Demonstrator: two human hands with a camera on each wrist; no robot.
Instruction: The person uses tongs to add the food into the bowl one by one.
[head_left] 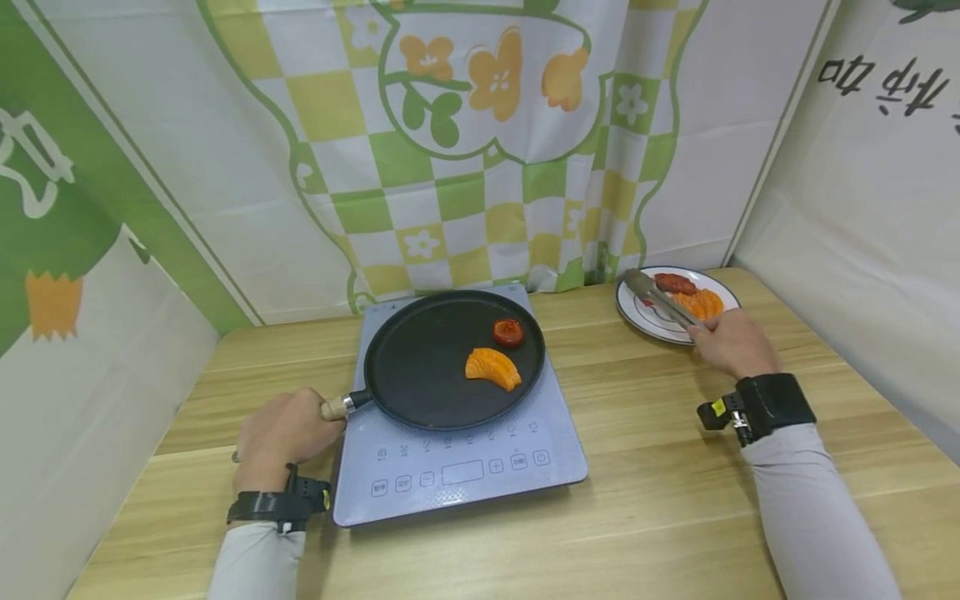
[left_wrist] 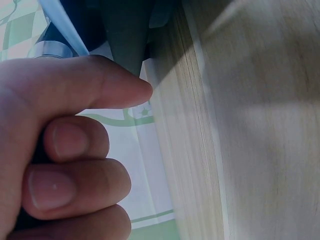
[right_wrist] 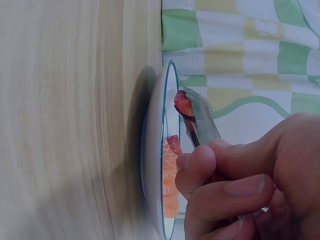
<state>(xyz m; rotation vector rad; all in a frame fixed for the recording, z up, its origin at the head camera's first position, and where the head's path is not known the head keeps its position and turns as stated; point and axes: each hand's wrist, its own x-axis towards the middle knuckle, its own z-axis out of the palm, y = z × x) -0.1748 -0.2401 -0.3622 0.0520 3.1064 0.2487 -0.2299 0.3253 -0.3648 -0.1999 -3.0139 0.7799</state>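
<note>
My left hand point(head_left: 288, 429) grips the wooden handle point(head_left: 334, 408) of a flat black frying pan point(head_left: 423, 358). In the left wrist view its fingers point(left_wrist: 70, 187) are curled. Toward the pan's right side lie a fanned orange slice piece point(head_left: 492, 369) and a round red piece point(head_left: 508, 332). At the right, my right hand point(head_left: 737, 343) holds metal tongs point(head_left: 660, 296) over a white plate point(head_left: 634, 320) with a blue rim. On that plate are orange slices point(head_left: 701, 304) and a dark red piece point(head_left: 675, 283). The right wrist view shows a red piece point(right_wrist: 183, 103) at the tongs' end.
The pan sits on a grey induction cooker point(head_left: 465, 492) with touch buttons along its front. Beneath everything is a wooden table point(head_left: 637, 517). A checked, flowered curtain point(head_left: 480, 200) hangs behind, and a white cloth wall point(head_left: 862, 250) stands close by the plate's right side.
</note>
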